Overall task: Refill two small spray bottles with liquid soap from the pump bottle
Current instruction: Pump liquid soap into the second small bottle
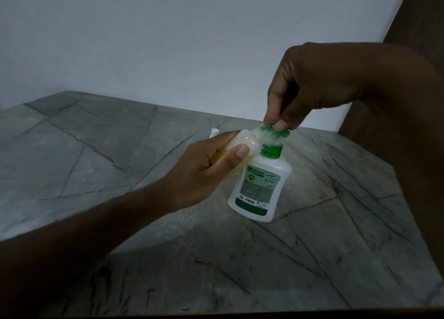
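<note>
A white pump bottle with a green collar and green label stands on the grey marble counter. My right hand pinches its green pump head from above. My left hand grips a small clear spray bottle holding yellowish liquid, tilted on its side with its open neck at the pump's spout. Foam or bubbles show at that neck. A small white piece, partly hidden behind my left hand, lies on the counter.
A white wall rises behind the counter. A dark brown wooden panel stands at the right edge. The marble surface extends to the left and toward me.
</note>
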